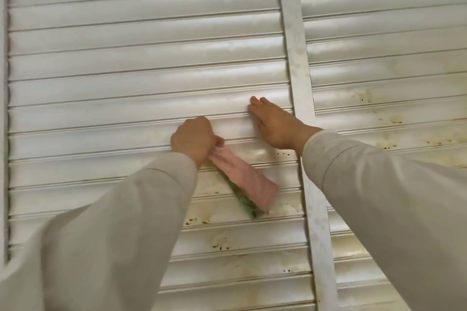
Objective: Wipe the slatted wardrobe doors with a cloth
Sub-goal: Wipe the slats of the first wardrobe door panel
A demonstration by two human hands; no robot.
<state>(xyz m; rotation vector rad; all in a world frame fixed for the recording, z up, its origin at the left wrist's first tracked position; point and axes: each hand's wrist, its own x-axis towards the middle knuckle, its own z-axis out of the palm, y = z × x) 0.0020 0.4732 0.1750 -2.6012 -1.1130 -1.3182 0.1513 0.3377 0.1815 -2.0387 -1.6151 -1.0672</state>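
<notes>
Left hand [193,137] grips a pink cloth [242,178] in closed fingers against the slatted door [126,78]; right hand [274,125] lies flat beside it, fingers open.

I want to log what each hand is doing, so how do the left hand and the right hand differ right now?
The left hand is closed in a fist, gripping the folded pink cloth with a green edge; the right hand is open and holds nothing. The left hand sits lower on the white slatted wardrobe door; the right hand lies flat higher up, near the vertical frame strip. Both wear pale long sleeves.
</notes>
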